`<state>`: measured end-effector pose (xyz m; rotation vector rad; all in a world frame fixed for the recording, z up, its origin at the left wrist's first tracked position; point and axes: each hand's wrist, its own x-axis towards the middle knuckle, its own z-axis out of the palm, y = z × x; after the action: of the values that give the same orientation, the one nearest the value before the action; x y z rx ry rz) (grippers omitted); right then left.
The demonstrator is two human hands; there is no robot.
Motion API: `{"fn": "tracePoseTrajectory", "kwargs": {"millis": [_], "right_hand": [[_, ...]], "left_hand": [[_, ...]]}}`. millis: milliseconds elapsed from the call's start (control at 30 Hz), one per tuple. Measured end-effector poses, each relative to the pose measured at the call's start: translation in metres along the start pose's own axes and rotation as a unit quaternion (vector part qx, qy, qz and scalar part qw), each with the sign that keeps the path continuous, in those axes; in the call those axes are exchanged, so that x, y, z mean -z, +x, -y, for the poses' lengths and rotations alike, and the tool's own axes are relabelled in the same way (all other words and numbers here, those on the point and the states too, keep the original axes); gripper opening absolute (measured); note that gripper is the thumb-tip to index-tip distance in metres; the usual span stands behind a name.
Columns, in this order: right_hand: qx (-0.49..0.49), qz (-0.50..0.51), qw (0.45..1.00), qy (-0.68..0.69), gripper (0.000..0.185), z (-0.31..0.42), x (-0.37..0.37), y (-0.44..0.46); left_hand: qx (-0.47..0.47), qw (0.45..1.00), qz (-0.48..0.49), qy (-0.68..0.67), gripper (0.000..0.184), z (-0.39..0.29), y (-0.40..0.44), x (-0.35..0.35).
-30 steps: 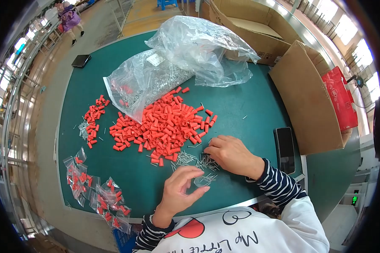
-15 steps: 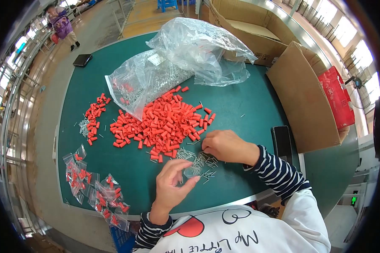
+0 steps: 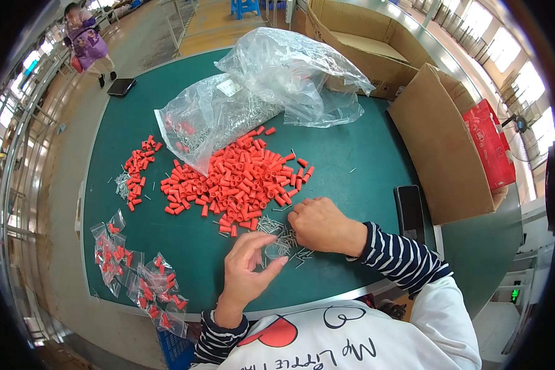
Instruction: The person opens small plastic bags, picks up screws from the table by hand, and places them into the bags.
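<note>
My left hand [image 3: 246, 269] curves around a small clear bag [image 3: 277, 249], whose edge lies between thumb and fingers over the table. To its right, my right hand [image 3: 324, 226] rests on loose metal screws [image 3: 270, 226] with its fingers bent inward; its fingertips are hidden, so what they hold cannot be made out. Behind both hands spreads a big pile of red plastic caps [image 3: 240, 179]. A large clear bag of screws [image 3: 228, 114] lies against the back of the pile.
Filled small bags [image 3: 157, 287] lie at the front left. A smaller group of red caps [image 3: 140, 161] is further back. A phone [image 3: 409, 213] and a cardboard box [image 3: 441, 148] stand right. A black object [image 3: 121, 87] sits back left; a person [image 3: 87, 43] is beyond.
Both hands have moved left, and my right hand has come nearer the small bag with its fingers more curled. The person in the background has come closer.
</note>
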<state>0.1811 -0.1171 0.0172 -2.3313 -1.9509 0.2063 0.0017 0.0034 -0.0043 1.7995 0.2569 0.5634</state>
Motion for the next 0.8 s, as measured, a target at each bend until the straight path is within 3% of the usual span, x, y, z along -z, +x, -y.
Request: {"fn": "tracePoseTrajectory", "kwargs": {"millis": [67, 200, 267, 367, 567, 700, 800], "right_hand": [[0.004, -0.027, 0.999, 0.018, 0.013, -0.001, -0.001, 0.0], [-0.044, -0.03, 0.969, 0.243, 0.011, -0.012, 0.006, -0.013], [-0.085, -0.044, 0.916, 0.389, 0.01, -0.015, 0.002, -0.022], [-0.172, -0.037, 0.76, 0.626, 0.009, -0.009, 0.002, -0.031], [-0.122, -0.092, 0.665, 0.731, 0.007, 0.021, 0.005, -0.03], [-0.086, -0.129, 0.701, 0.696, 0.007, 0.031, -0.001, -0.027], [-0.069, -0.139, 0.774, 0.614, 0.008, 0.029, 0.0, -0.028]], "left_hand": [[0.0, 1.0, -0.006, 0.002, 0.042, 0.001, 0.0, 0.001], [-0.001, 1.0, -0.013, 0.006, 0.043, 0.001, -0.001, 0.003], [0.001, 1.0, -0.009, 0.008, 0.043, 0.0, -0.001, 0.002], [0.007, 1.0, 0.0, 0.008, 0.044, -0.001, 0.0, -0.001], [0.0, 1.0, 0.0, -0.027, 0.045, 0.008, -0.002, -0.01], [-0.011, 0.999, -0.008, -0.03, 0.044, 0.006, 0.0, -0.012], [-0.008, 0.999, -0.01, -0.042, 0.044, 0.008, 0.0, -0.014]]}}
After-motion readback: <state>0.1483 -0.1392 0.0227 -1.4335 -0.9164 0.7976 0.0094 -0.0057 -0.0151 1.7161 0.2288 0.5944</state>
